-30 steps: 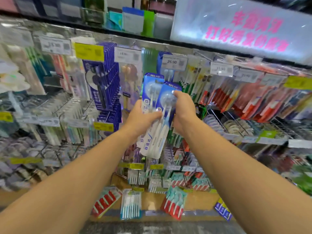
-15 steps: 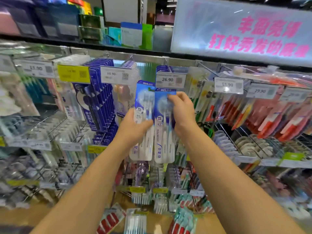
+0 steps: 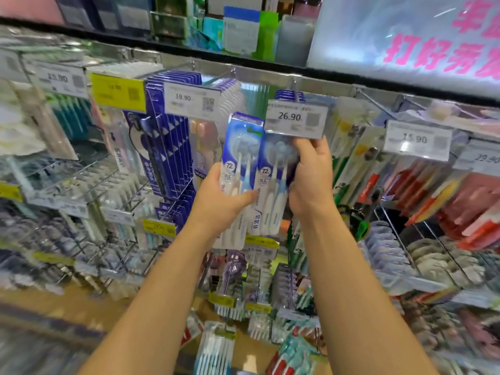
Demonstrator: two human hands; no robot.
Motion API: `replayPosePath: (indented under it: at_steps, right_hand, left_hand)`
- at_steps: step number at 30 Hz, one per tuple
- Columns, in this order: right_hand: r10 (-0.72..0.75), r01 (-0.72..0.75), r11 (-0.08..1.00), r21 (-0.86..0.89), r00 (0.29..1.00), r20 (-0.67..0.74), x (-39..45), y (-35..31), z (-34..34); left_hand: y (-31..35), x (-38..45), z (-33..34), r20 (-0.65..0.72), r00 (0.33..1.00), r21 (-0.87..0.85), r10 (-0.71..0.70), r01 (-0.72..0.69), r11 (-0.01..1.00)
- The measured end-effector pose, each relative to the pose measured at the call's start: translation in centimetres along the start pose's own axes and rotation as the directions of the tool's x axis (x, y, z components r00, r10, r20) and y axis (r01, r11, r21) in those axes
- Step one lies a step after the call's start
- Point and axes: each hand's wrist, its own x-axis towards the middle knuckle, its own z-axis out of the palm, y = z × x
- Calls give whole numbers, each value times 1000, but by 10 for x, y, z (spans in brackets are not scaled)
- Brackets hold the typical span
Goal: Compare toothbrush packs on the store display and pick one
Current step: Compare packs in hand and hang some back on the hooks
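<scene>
A shopper's left hand (image 3: 216,201) and right hand (image 3: 311,180), fingers closed around matching blue toothbrush packs (image 3: 238,169) beneath the 26.90 price tag (image 3: 296,119), compares them; choosing one likely follows.

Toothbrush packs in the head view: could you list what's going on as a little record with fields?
place: store display of hanging packs on hooks
left hand: holds left toothbrush pack, blue and white, marked 72
right hand: holds right toothbrush pack, same design, its top just under the 26.90 price tag
packs: upright, side by side
other tags: 19.90 tag, 15.90 tag
</scene>
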Motion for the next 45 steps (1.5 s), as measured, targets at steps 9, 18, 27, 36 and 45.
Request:
replayPosePath:
  at_steps: [9,18,27,36,45]
  right_hand:
    - [0,-7,996,88,997,78,9,-8,-9]
    - [9,-10,999,52,1000,16,15,-9,-6]
    - [-107,81,988,-132,974,-198,26,6,2]
    - [-141,43,967,-253,914,-381,28,7,7]
    - [-45,-56,972,-229,911,-411,23,-4,11]
  left_hand:
    - [2,13,1,-55,998,36,33,-31,999]
    - [1,24,2,34,999,12,27,-27,1000]
    - [-1,27,-8,66,997,-27,32,-30,999]
    - [-6,23,-6,165,986,-100,6,11,995]
    - [-9,12,-10,176,981,-295,-78,128,947]
